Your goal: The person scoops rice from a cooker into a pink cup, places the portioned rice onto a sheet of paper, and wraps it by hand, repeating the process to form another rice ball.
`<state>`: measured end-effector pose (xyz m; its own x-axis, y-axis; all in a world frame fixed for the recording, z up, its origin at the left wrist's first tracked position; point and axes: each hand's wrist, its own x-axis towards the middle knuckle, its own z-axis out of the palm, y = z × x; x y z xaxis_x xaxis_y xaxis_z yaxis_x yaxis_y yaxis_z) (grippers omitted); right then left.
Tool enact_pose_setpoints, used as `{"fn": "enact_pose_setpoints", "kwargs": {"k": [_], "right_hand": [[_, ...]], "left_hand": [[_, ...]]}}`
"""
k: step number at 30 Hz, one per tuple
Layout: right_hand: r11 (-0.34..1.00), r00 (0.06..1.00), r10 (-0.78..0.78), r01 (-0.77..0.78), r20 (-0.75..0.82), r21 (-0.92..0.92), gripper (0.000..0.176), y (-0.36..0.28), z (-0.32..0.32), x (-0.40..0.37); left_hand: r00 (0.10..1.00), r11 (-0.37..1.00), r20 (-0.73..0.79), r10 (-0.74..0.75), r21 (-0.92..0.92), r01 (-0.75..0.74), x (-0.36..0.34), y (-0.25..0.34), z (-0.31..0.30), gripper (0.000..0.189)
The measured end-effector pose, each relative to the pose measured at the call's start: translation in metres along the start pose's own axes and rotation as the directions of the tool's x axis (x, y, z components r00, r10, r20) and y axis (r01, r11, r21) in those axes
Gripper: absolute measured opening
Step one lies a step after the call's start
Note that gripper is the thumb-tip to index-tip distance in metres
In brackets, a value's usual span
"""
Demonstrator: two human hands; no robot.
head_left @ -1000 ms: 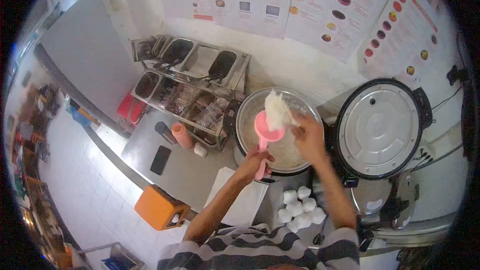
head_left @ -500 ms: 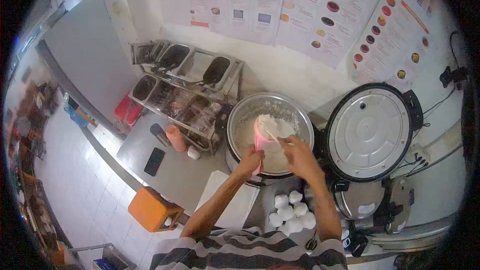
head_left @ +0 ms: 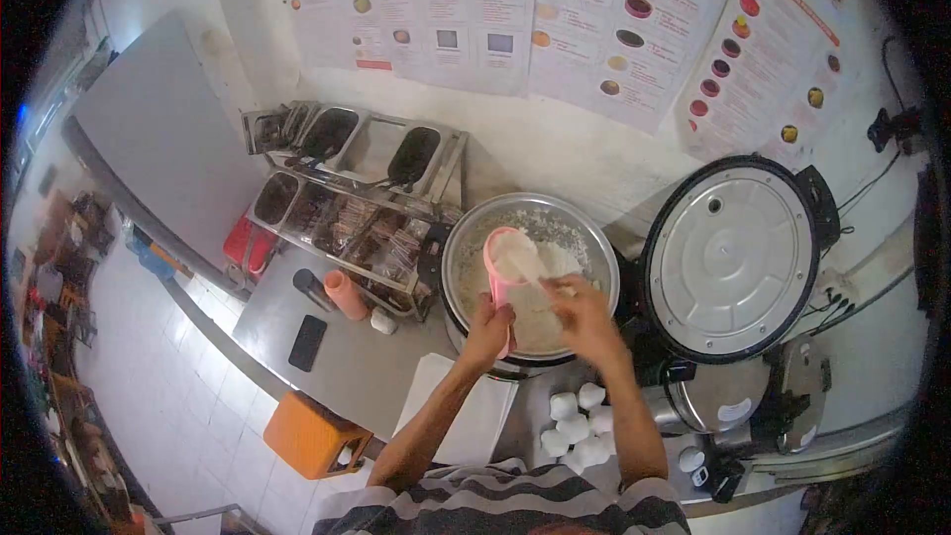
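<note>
My left hand is closed round the handle of a pink scoop, whose round cup is tilted over the open rice cooker. White rice fills the cup. In my right hand is a pale rice paddle, its blade against the rice in the cup. More rice lies in the metal pot below, with grains stuck to its inner wall. Several white rounded lumps sit in front of the cooker, between my forearms. Beside them are white paper sheets.
The cooker's raised lid stands to the right, with a second metal cooker below it. At left are a rack of food trays, an orange bottle and a phone. An orange stool stands by the counter's edge.
The scoop's cup has shifted slightly left and its rim now shows more fully. The paddle blade has come into clearer view across the rice. The camera view has moved a little.
</note>
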<state>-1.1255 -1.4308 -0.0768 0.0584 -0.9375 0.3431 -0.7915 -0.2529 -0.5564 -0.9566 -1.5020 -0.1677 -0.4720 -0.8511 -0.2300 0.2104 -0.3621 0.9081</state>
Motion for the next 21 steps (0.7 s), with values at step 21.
{"fn": "enact_pose_setpoints", "kwargs": {"k": [21], "right_hand": [[0.722,0.913,0.230,-0.392,0.337,0.569,0.030,0.242,0.154,0.054]], "left_hand": [[0.919,0.951,0.253,-0.303,0.015,0.309,-0.064,0.028,0.013,0.026]]}}
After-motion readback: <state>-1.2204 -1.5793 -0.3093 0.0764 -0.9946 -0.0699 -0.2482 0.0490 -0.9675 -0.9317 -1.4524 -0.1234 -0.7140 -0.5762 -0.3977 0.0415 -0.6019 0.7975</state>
